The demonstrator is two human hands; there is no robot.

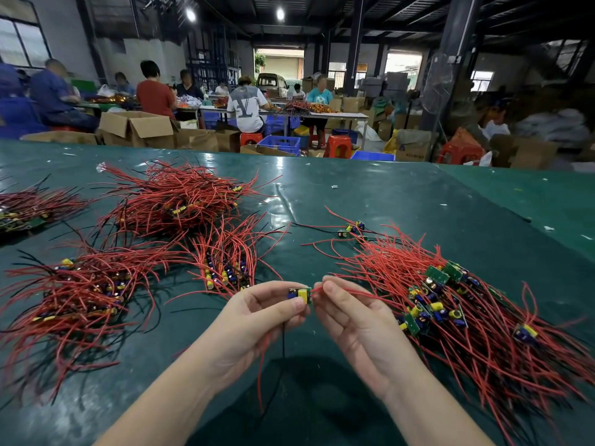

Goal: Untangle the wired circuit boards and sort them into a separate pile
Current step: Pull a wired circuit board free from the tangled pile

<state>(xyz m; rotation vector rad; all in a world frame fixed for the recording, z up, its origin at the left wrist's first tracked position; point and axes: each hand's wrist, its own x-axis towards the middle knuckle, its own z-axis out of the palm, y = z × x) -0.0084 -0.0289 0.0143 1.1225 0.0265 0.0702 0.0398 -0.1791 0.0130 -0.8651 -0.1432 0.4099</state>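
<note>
Left hand (257,309) pinching a small circuit board (300,295) over the green table (418,201), right hand (349,312) nipping its red wire (354,292), tangled pile (467,304) right.

Green table (370,194) bearing 5 red-wired board piles (180,201).

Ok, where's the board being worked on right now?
In the head view it's low centre: the circuit board is pinched in the left hand, with the right hand pinching its red wire beside it.
</note>
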